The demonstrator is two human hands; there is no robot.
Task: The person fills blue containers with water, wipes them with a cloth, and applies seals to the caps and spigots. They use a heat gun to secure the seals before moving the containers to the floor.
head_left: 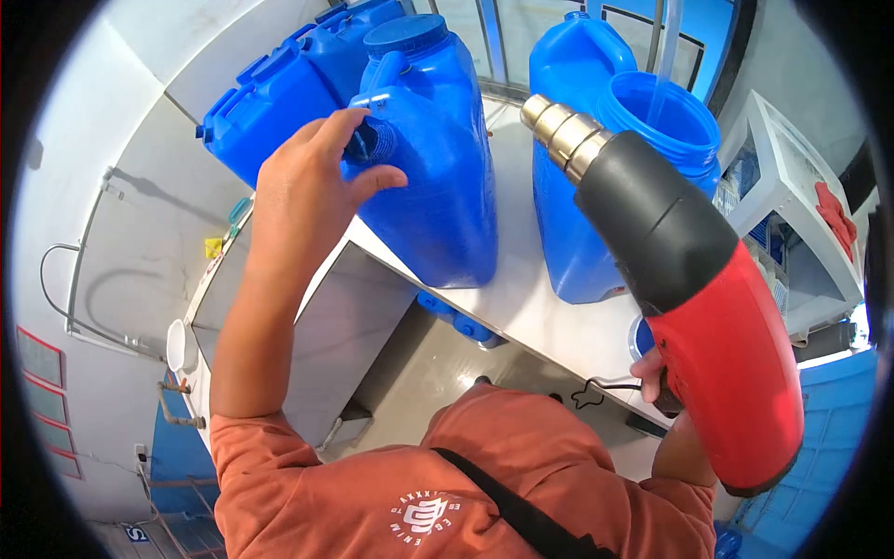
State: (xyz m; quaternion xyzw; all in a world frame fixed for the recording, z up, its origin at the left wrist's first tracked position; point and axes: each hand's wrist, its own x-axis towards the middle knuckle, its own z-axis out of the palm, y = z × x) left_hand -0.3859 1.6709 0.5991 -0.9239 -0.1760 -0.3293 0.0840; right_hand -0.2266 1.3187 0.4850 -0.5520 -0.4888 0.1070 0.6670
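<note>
Bright light — glint on floor [438,368], soft shadows on wall [149,238]; fisheye curve, black corners, mostly sharp.

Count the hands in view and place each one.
2. The left hand is at the spout of a blue jug; the right hand holds the heat gun, partly hidden behind it.

Likely a water-refilling shop — blue water jugs [436,191] line the white counter [515,200], a clear tube [665,61] inside one.
</note>
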